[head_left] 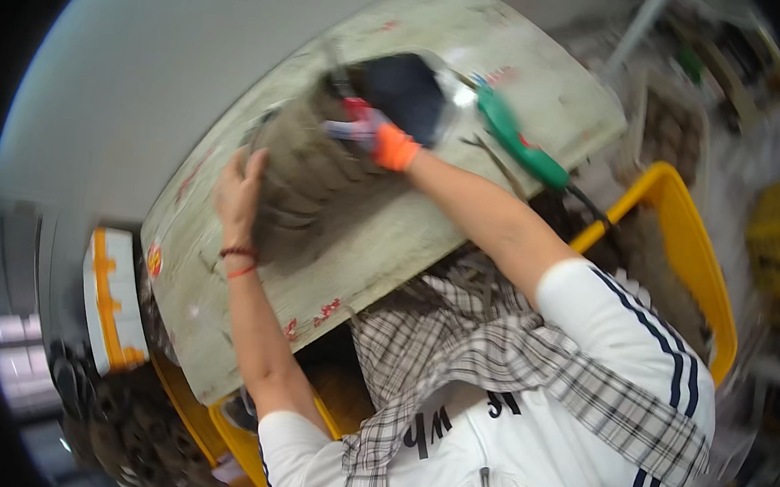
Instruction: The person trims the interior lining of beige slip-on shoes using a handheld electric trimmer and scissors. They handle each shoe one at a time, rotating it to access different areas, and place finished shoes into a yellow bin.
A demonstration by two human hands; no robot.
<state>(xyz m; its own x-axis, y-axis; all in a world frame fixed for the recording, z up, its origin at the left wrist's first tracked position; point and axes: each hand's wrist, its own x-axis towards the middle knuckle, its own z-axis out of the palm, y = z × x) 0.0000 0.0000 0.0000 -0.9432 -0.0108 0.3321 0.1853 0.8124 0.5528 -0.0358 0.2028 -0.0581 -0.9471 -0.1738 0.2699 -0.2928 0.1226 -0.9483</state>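
A grey-brown wad of ridged material [309, 168] lies on a pale, stained board [427, 237], with a dark blue-black piece [406, 94] at its far end. My bare left hand [240, 191], with red bands at the wrist, presses flat against the wad's left side. My right hand [362, 131] wears a grey glove with an orange cuff. It is closed on the wad's upper edge, right next to the dark piece. The picture is blurred by motion, so the grip is only roughly visible.
A green-handled tool [517, 144] with a dark cord lies on the board to the right of my right hand. A yellow crate [683, 239] stands at the right. A white and orange object [111, 295] sits at the left, with a second yellow bin [210, 431] below the board.
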